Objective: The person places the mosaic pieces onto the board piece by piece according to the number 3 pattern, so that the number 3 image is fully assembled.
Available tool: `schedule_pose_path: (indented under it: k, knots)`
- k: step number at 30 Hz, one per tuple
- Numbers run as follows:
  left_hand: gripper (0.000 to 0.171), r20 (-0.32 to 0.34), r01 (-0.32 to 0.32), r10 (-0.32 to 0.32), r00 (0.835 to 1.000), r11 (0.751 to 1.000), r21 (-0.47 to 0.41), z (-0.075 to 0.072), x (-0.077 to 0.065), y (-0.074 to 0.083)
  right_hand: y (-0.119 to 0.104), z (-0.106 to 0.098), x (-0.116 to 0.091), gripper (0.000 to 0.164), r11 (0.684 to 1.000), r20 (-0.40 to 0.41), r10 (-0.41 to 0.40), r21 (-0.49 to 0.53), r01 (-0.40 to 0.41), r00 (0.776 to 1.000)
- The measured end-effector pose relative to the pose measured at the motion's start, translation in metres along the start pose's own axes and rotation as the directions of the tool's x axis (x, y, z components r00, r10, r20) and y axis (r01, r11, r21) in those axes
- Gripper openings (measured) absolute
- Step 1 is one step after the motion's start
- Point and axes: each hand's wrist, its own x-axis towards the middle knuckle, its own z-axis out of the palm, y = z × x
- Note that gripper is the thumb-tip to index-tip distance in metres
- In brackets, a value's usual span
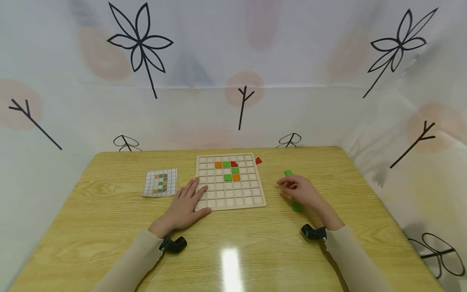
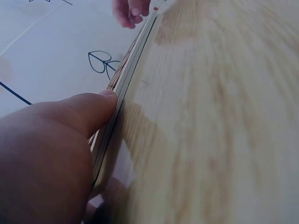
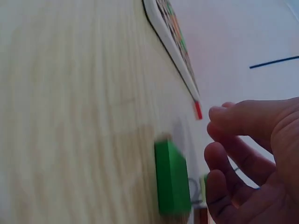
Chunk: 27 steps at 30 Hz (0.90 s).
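left hand [image 1: 184, 205] lies flat, fingers straight, on the wooden grid board's [image 1: 251, 200] near-left corner; right hand [image 1: 300, 190] hovers loosely curled, holding nothing, above a green tile [image 1: 297, 207] on the table [image 1: 109, 211]

Light wooden table [image 1: 109, 227] — gridded wooden board [image 1: 251, 201], pattern card [image 1: 160, 182], loose green tiles [image 1: 288, 172], red tile [image 1: 258, 160].

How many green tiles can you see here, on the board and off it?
5. Three sit in the wooden grid board. Two lie on the table by the right hand. The hand may hide more.
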Motion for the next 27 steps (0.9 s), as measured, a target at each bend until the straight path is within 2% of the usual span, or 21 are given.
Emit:
schedule_pose_path:
  k: [11, 19, 24, 27]
  knots:
    - [0.077, 0.006, 0.007, -0.007, 1.0, 1.0, -0.003, 0.0, 0.001, 0.001, 0.017, -0.023, -0.031, 0.025, 0.999, 0.1, -0.01, -0.029, 0.013, 0.995]
    - [0.076, 0.004, 0.004, -0.004, 1.0, 1.0, -0.011, 0.0, 0.001, 0.002, 0.02, -0.036, -0.045, 0.034, 0.998, 0.202, 0.0, 0.06, -0.013, 0.979]
    - [0.076, 0.0, 0.003, -0.003, 1.0, 1.0, -0.014, 0.0, 0.0, 0.001, 0.025, -0.038, -0.048, 0.043, 0.995, 0.259, -0.05, 0.099, 0.025, 0.965]
    - [0.077, 0.006, 0.007, -0.007, 1.0, 1.0, -0.011, 0.0, 0.0, 0.002, 0.029, -0.039, -0.048, 0.046, 0.991, 0.291, -0.059, 0.134, 0.021, 0.955]
